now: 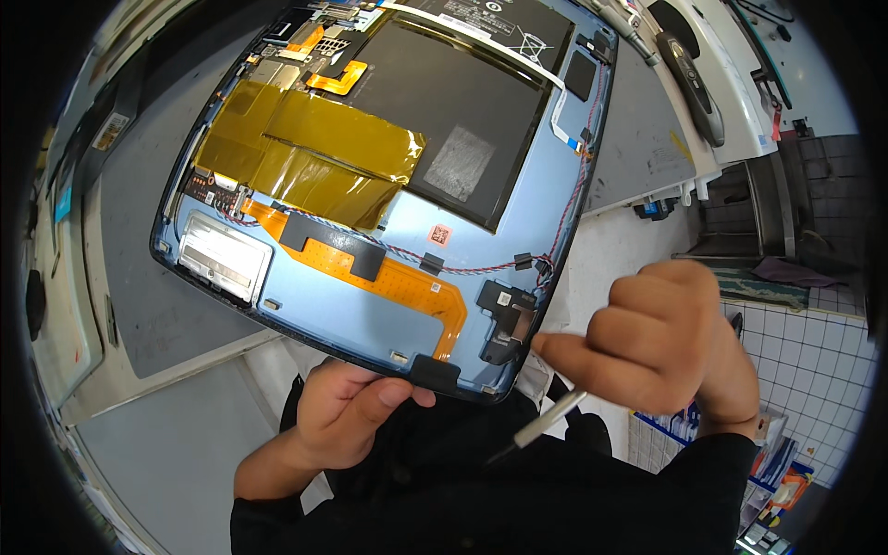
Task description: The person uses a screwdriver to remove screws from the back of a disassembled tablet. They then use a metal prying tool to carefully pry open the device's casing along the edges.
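Note:
A large tablet [412,203], its inner side facing up, is tilted in front of me. My left hand [356,407] pinches its near edge, the thumb on top beside a black tape tab [435,372]. My right hand [647,338] is closed around a slim silver screwdriver [550,418], whose thin dark tip points down and left, away from the tablet. Its knuckles hover by the near right corner, close to a black speaker module [507,322]. Inside lie a dark battery [398,102], yellow film [333,153], an orange flex cable [370,273] and twisted wires [481,270].
Under the tablet's far part is a grey work mat [139,277] on a bench. A black-and-grey handheld tool [692,88] rests at the far right. A dark chair [740,208] stands to the right, with small boxed items [772,462] low at the lower right.

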The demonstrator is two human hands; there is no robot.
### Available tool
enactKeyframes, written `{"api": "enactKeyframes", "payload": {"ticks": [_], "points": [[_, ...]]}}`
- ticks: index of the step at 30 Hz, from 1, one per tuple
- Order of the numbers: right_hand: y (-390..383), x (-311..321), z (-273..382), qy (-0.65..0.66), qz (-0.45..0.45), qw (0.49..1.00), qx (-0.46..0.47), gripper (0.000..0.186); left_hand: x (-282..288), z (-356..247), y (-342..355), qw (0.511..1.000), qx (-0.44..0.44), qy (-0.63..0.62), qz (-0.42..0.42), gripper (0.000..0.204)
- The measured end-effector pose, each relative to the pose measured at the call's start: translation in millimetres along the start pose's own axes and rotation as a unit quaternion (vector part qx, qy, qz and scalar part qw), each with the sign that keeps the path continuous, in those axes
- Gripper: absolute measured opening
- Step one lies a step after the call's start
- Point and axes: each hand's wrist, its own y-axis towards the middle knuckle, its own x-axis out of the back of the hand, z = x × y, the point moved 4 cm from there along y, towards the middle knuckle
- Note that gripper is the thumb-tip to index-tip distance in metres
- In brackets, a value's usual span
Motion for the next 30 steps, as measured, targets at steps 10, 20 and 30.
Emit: {"api": "enactKeyframes", "payload": {"ticks": [10,20,30], "points": [[2,2,-31,-0.040,0.025,0.999,0.011,0.016,6,-4,-10,0.998,-0.040,-0.038,-0.017,0.027],[7,-5,-33,-0.044,0.020,0.999,-0.005,0.020,10,-6,-16,0.998,-0.033,-0.037,-0.040,0.030],[17,-4,-41,-0.039,0.068,0.997,-0.018,0.021,15,-7,-19,0.997,-0.032,-0.053,-0.037,0.033]]}}
